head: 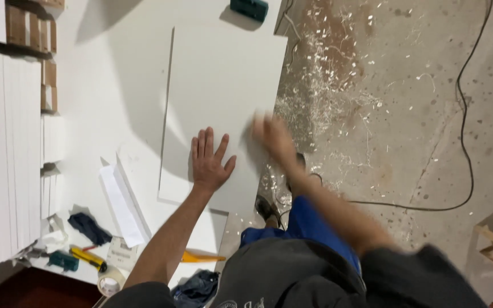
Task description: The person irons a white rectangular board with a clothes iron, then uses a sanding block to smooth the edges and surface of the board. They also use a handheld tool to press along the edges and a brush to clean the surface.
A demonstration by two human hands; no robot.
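Currently: left hand [209,162] lying flat, fingers spread, on white panel [218,102]; right hand [272,137] blurring at panel's edge, finger state unclear; tape roll [109,280] nearby

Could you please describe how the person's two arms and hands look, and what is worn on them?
Both forearms are bare, with no gloves, rings or watch visible. The left hand is sharp, showing five fingers. The right hand is motion-blurred, so its details cannot be read. Short dark grey sleeves end at the upper arms.
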